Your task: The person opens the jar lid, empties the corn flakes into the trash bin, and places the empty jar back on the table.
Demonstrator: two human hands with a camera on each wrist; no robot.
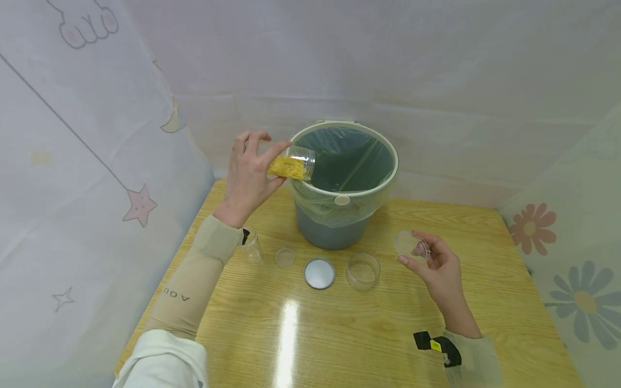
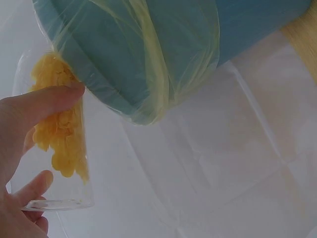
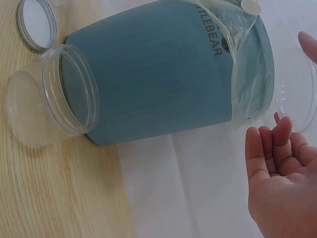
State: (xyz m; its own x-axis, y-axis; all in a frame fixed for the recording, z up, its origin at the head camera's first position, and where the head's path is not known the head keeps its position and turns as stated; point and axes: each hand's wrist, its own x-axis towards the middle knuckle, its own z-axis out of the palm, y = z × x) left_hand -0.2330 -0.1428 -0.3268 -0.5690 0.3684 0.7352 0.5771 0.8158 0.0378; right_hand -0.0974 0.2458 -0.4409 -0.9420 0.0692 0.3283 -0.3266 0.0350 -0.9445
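Note:
My left hand (image 1: pixel 249 171) grips a clear jar (image 1: pixel 302 154), tipped on its side with its mouth at the left rim of the bin. Yellow pieces (image 2: pixel 69 134) lie along the jar's lower side in the left wrist view. The blue-grey bin (image 1: pixel 330 234) stands upright, lined with a thin yellowish bag (image 1: pixel 335 213) folded over its rim. Off to the right of the bin, my right hand (image 1: pixel 442 272) pinches a clear round lid (image 1: pixel 406 245) between thumb and fingers, above the table. The same lid (image 3: pixel 294 94) is partly cut off in the right wrist view.
In front of the bin, a row of things stands on the wooden table (image 1: pixel 378 339): a clear jar (image 1: pixel 252 250) partly behind my left wrist, a small clear disc (image 1: pixel 284 257), a silver-rimmed lid (image 1: pixel 319 273) and a wide clear jar (image 1: pixel 363 277). Patterned cloth hangs around the table.

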